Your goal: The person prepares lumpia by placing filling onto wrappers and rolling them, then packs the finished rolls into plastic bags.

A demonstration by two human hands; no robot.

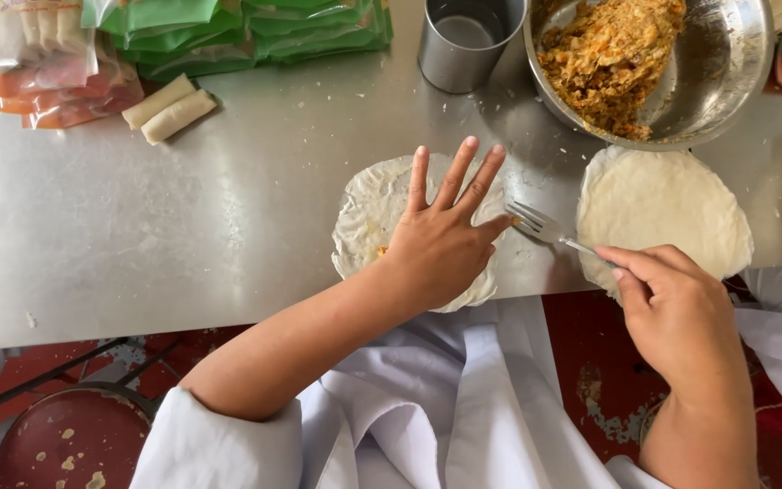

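The left hand [441, 249] lies flat, fingers spread and released, on a round wrapper [368, 213] on the steel worktop [228, 217]. Just right of that wrapper, the right hand [672, 312] pinches a fork [545, 228], tines touching the wrapper's edge.

Single head-worn camera, looking steeply down and slightly forward from close above the near edge of the steel table [228, 235], with the person's forearms entering from the bottom of frame, the red floor [599, 353] showing below the table edge; no second view to compare for overlap.
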